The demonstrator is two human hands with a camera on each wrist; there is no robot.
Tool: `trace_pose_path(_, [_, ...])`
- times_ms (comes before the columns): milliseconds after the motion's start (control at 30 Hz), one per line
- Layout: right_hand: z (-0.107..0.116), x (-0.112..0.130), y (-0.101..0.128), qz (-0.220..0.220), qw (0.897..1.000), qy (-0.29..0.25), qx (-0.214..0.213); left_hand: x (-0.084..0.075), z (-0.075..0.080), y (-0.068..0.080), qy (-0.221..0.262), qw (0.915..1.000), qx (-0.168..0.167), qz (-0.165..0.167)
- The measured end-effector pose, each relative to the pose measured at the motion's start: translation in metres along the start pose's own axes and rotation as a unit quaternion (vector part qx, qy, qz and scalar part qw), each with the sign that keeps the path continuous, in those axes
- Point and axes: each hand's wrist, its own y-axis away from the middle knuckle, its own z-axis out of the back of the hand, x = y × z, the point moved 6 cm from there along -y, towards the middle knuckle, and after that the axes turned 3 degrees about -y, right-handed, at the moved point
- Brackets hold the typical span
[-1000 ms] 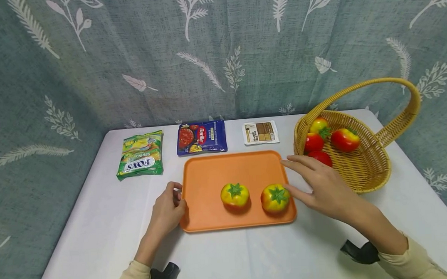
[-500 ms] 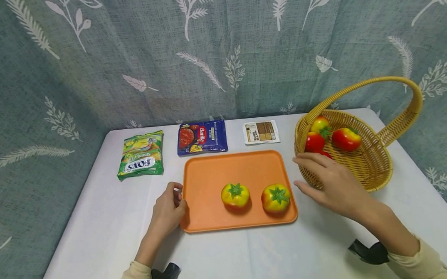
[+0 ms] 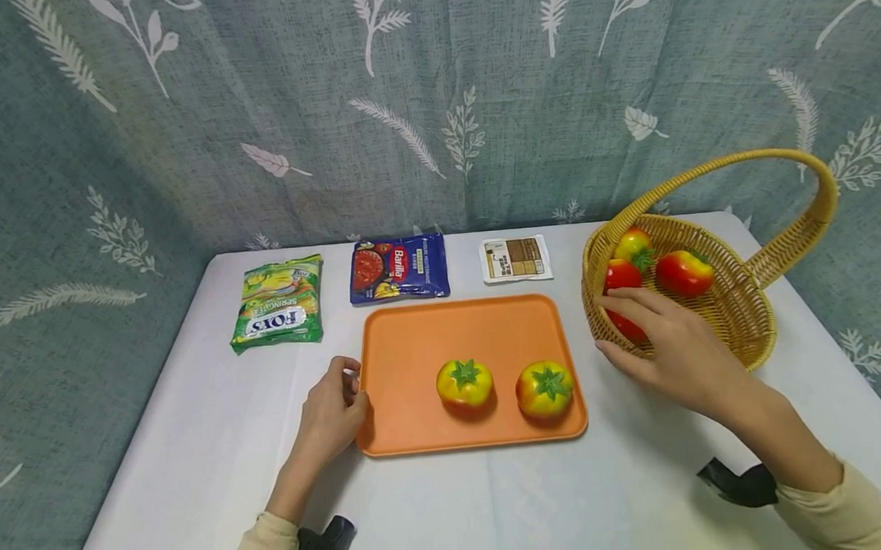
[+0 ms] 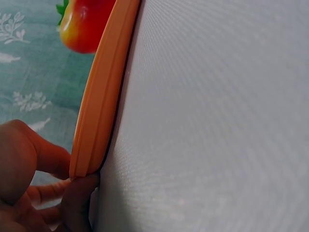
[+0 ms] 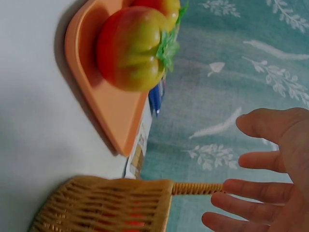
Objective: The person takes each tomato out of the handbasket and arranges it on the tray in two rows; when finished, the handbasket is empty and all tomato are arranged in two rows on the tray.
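**Left hand on tray, right hand at basket**

The left hand (image 3: 332, 411) pinches the orange tray (image 3: 443, 332) by its edge; the left wrist view shows fingers (image 4: 29, 159) above and below the rim. Beyond, the right hand (image 3: 672, 347), fingers spread, reaches over the basket (image 3: 745, 327), perhaps touching a tomato (image 3: 623, 324).

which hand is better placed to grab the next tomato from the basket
Right. The right hand hangs open over the wicker basket rim beside a red tomato; the left hand grips the orange tray edge.
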Motion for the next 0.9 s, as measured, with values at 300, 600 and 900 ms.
trace_pose_path(300, [0.001,-0.018,0.001,-0.026,1.000,0.011,0.007,0.000,0.001,0.001,-0.002,1.0000,0.005,0.005])
trace_pose_path(600, [0.002,-0.032,0.002,-0.050,0.999,0.016,0.007,0.000,0.001,0.001,-0.001,1.0000,0.005,0.003])
trace_pose_path(900, [-0.002,-0.046,0.003,-0.064,0.998,0.010,0.022,0.000,-0.001,0.001,0.006,1.0000,0.001,-0.001])
